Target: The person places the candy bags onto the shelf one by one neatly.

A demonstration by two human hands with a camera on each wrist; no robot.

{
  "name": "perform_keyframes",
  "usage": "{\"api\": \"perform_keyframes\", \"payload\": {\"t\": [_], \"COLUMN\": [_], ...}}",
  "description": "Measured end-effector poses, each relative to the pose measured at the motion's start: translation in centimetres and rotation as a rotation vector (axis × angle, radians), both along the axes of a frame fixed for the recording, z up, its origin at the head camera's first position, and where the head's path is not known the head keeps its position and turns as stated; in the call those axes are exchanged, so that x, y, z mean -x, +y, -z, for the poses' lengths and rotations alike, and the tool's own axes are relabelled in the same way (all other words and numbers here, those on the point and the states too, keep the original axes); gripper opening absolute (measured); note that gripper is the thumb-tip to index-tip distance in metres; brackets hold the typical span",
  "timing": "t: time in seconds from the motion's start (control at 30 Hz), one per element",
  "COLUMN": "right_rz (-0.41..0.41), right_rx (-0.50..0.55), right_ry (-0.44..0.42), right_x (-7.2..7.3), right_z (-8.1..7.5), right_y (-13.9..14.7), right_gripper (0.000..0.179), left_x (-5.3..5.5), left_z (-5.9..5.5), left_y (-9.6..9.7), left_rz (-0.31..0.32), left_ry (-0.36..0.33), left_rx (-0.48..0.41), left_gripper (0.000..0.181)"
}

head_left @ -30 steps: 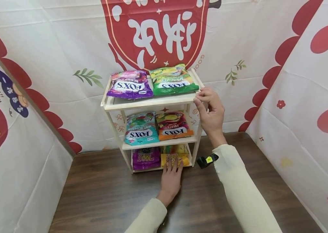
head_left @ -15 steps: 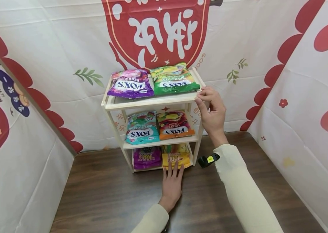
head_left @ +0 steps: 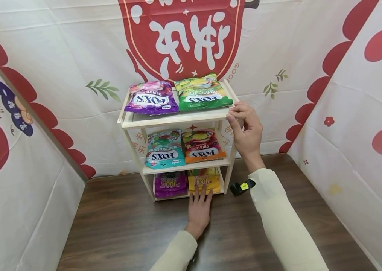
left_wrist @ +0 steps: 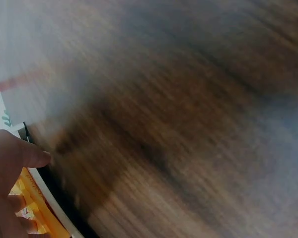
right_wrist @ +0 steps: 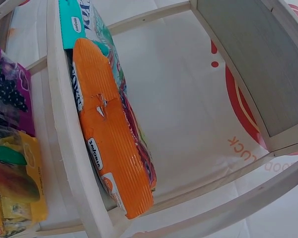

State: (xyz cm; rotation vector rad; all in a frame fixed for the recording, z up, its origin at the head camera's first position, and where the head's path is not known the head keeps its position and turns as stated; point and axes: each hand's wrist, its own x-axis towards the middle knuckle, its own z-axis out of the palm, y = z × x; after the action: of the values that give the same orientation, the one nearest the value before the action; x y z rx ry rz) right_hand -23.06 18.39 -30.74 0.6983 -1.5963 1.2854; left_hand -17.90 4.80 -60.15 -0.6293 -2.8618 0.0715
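A pale wooden three-tier shelf rack (head_left: pixel 174 122) stands on the table. On its bottom tier, my left hand (head_left: pixel 198 214) lies with fairly straight fingers, their tips against the front of the yellow candy bag (head_left: pixel 207 180). Its thumb (left_wrist: pixel 37 157) shows by the tier's edge in the left wrist view. My right hand (head_left: pixel 250 130) pinches the rack's top right front corner between thumb and fingers. Beside the yellow bag sits a purple 100 candy bag (head_left: pixel 169 184). The middle tier bears a teal Mint Blossom bag (head_left: pixel 165 148) and a red-orange Fruits bag (right_wrist: pixel 111 134).
Up on the top tier lie a purple Berries bag (head_left: pixel 151 98) and a green Spring Tea bag (head_left: pixel 202 92). Brown wood-grain table (head_left: pixel 126 233) surrounds the rack. Printed white cloth (head_left: pixel 75 67) hangs behind and at both sides. A black wrist device (head_left: pixel 241 187) hangs by the right sleeve.
My left fingers drew back slightly, then moved forward again against the yellow candy bag, whose front edge now sits a little farther in. My right hand keeps its grip on the rack corner.
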Motion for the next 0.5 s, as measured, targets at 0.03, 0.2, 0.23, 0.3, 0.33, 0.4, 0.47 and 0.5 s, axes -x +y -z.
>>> {"api": "perform_keyframes", "payload": {"t": [0.03, 0.2, 0.23, 0.3, 0.33, 0.4, 0.47, 0.5], "right_rz": [-0.001, -0.015, -0.017, -0.017, -0.014, -0.009, -0.005, -0.005], "right_rx": [0.001, -0.001, -0.002, -0.001, -0.002, 0.001, -0.002, -0.002], "right_ry": [0.001, 0.013, 0.014, 0.015, 0.015, 0.013, 0.009, 0.006], "right_x": [0.0, 0.0, 0.0, 0.0, 0.0, 0.0, 0.0, 0.0], "right_z": [0.0, -0.1, -0.1, -0.1, -0.1, -0.1, -0.1, -0.1], "right_y": [0.0, -0.1, -0.1, -0.1, -0.1, -0.1, 0.0, 0.0], "right_gripper": [0.008, 0.007, 0.007, 0.007, 0.007, 0.007, 0.007, 0.008], "left_x": [0.1, 0.6, 0.6, 0.8, 0.8, 0.9, 0.9, 0.9], "left_z": [0.0, -0.5, -0.6, -0.8, -0.9, -1.0, -1.1, -1.2], "left_y": [0.0, -0.1, -0.1, -0.2, -0.2, -0.3, -0.4, -0.4], "left_rz": [-0.001, -0.011, -0.013, -0.014, -0.013, -0.007, -0.002, -0.001], "left_ry": [-0.002, -0.024, -0.028, -0.044, -0.053, -0.070, -0.088, -0.093], "left_rx": [0.000, 0.029, 0.036, 0.045, 0.042, 0.037, 0.039, 0.044], "left_gripper": [0.075, 0.079, 0.081, 0.084, 0.085, 0.086, 0.087, 0.087]}}
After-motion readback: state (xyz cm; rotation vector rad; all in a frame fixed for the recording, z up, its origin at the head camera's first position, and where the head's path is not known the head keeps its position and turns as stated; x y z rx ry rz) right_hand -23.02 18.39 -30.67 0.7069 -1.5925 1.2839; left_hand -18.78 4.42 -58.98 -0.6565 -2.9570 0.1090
